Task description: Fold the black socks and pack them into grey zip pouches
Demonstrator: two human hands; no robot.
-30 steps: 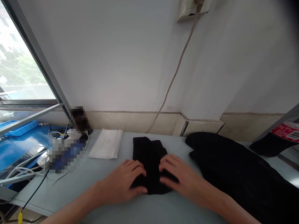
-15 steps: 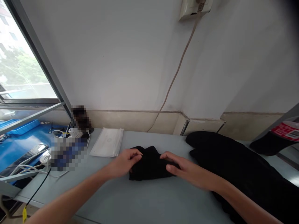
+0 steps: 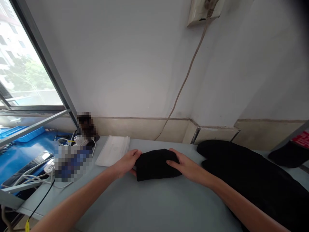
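Observation:
A folded piece of black cloth (image 3: 156,165) is between my two hands, over the grey table. Its top edge is fairly straight, and its exact kind cannot be made out. My left hand (image 3: 127,163) grips the left end, thumb on the near face and some fingers hidden behind. On the right end, my right hand (image 3: 183,166) has its thumb across the front, with the other fingers at the top edge and behind. To the right lies a larger heap of black cloth (image 3: 251,174), partly covered by my right forearm.
A stack of white plastic sheets or bags (image 3: 114,149) lies left of the cloth on the grey table (image 3: 154,206). White cables (image 3: 26,175) and a blue mat (image 3: 36,145) are farther left. A cord (image 3: 184,83) hangs from a wall socket. A dark bottle (image 3: 287,156) lies at the right.
Both hands have closed on the ends of the small black cloth. Its peaked, uneven top edge has become straighter and the bundle looks neater. The view has shifted slightly.

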